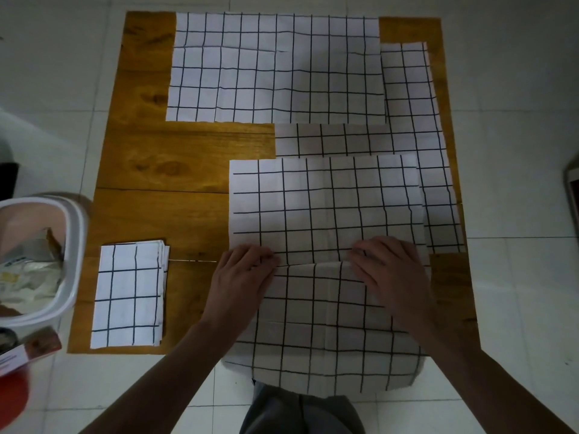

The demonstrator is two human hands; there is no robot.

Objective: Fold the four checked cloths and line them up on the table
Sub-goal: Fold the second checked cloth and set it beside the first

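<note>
One white cloth with black checks lies folded small [130,294] at the table's near left corner. A large one [275,68] is spread flat at the far side. Another [416,145] lies under it along the right side. The nearest cloth [326,202] is doubled over, and its lower part hangs off the near edge. My left hand [242,277] and my right hand [391,270] both rest on that cloth's folded edge, fingers pinched at the fold.
The wooden table [163,170] shows bare wood at the left middle. A white bin [73,245] with rubbish stands on the tiled floor just left of the table. A box [28,349] lies beside the bin.
</note>
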